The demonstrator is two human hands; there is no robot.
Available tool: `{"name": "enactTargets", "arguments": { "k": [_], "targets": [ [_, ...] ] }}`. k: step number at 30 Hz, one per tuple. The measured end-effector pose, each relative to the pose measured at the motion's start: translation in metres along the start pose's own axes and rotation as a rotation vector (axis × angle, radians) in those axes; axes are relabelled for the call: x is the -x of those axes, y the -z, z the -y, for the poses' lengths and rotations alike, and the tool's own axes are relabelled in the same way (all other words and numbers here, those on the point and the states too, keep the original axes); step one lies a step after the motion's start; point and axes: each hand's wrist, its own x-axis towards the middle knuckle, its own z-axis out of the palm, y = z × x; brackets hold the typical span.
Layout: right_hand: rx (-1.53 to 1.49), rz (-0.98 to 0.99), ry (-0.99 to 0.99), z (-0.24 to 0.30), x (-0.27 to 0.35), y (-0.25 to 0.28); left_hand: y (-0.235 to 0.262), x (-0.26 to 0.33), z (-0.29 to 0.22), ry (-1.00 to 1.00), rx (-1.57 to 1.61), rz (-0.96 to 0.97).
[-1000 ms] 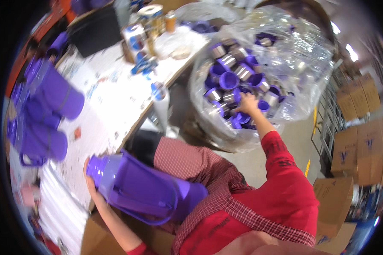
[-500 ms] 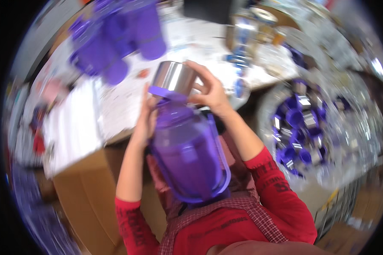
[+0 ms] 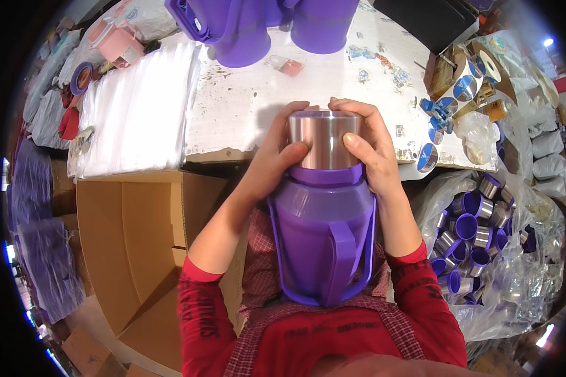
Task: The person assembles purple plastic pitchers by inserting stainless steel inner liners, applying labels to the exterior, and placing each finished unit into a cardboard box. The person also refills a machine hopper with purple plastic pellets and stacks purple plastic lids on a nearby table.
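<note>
Hands, left (image 3: 282, 151) and right (image 3: 369, 147), grip closed around metal cap (image 3: 324, 141) on purple jug (image 3: 324, 242), centre frame; bench (image 3: 245, 107) above, bagged caps (image 3: 478, 242) lower right.

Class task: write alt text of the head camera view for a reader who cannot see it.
Both hands, left hand and right hand, clasp a metal cap on a purple jug held against the person's lap. Ahead is a white table; a clear bag of caps lies right.

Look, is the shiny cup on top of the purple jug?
Yes, the shiny cup sits on the purple jug, with both hands around it.
</note>
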Motion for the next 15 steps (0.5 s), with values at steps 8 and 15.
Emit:
{"name": "enactTargets", "arguments": {
  "k": [8,15],
  "targets": [
    [0.09,-0.061,0.028,-0.008,0.006,-0.003,-0.005,0.002,0.002,0.006,0.0,-0.008],
    [0.14,-0.124,0.105,-0.018,0.012,-0.002,-0.002,0.011,0.012,0.015,-0.049,-0.009]
  ]
}}
